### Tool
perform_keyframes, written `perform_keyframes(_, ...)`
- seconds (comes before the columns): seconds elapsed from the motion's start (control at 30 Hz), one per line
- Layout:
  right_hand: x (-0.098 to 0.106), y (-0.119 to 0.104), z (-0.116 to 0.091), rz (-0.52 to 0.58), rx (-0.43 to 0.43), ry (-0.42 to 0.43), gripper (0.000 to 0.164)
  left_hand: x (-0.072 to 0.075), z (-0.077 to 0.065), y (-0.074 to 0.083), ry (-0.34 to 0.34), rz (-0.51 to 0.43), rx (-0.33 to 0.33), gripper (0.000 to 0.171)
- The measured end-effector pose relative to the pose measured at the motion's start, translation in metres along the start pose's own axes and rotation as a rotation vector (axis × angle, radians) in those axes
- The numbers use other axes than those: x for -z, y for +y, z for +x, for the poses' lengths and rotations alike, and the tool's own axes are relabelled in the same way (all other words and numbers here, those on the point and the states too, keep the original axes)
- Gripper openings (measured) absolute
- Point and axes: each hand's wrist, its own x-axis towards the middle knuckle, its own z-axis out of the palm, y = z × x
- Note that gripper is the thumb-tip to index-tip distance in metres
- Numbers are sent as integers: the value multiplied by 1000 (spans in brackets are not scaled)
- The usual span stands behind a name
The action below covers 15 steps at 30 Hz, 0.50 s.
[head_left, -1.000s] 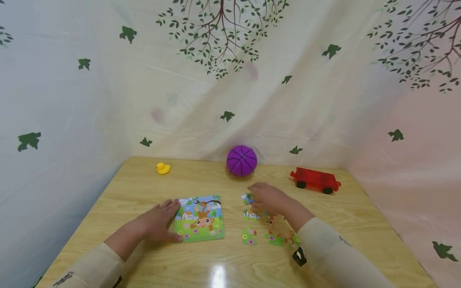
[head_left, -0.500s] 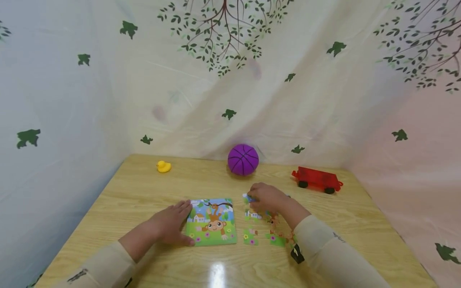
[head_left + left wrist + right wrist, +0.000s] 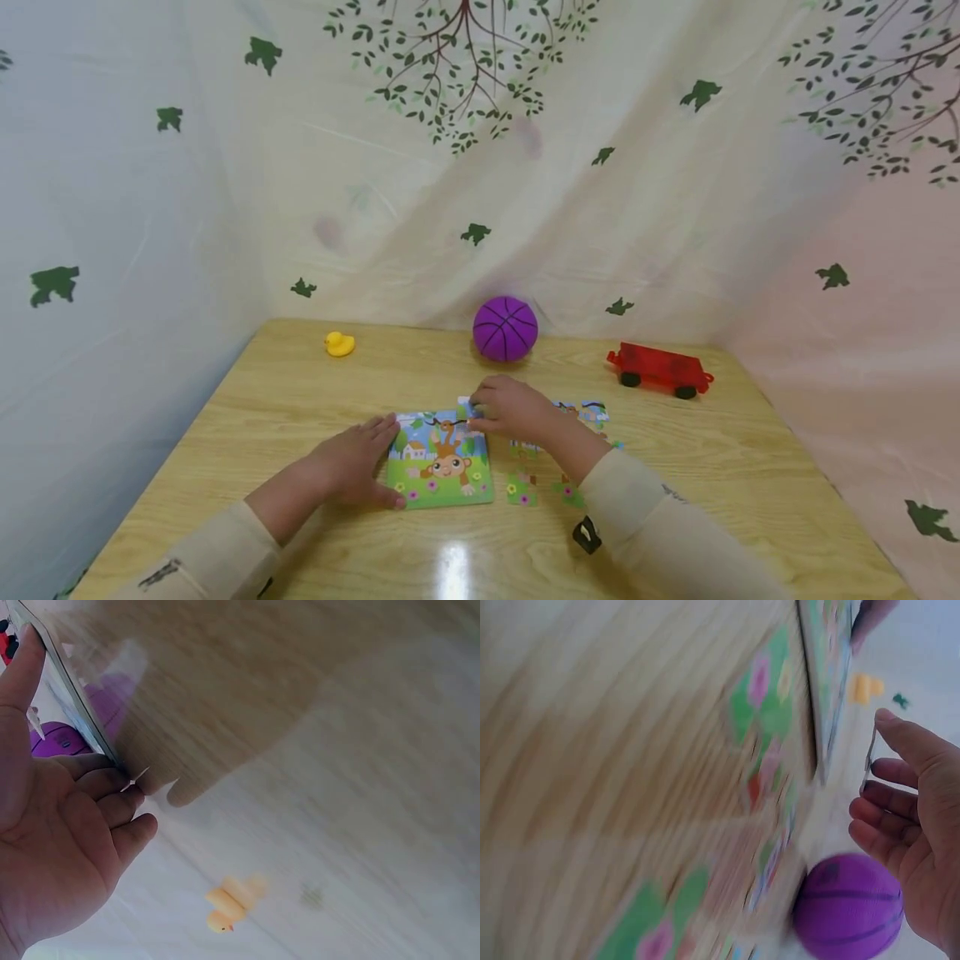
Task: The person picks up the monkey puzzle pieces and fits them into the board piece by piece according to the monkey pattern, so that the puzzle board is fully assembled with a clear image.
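A square monkey picture puzzle board lies on the table in the middle of the head view. My left hand rests along the board's left edge, thumb at the near corner and fingers towards the far one. My right hand pinches a puzzle piece over the board's far right corner. In the right wrist view, the piece appears edge-on between thumb and fingertips. Several loose puzzle pieces lie right of the board, some hidden under the right forearm.
At the back of the wooden table are a yellow toy duck, a purple ball and a red toy wagon. A leaf-printed cloth hangs behind and at both sides.
The left hand and the board have shifted right. My right hand has lifted a piece from the loose group and carried it left to the board's far right corner.
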Motion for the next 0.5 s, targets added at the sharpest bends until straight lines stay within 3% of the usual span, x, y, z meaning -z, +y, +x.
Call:
perform_keyframes(0.27, -10, -45, 30, -123, 58, -41, 40, 4, 0, 0, 2, -16, 20, 118)
perform_keyframes(0.5, -23, -64, 46, -239, 67, -57, 40, 1, 0, -1, 11, -11, 17, 120)
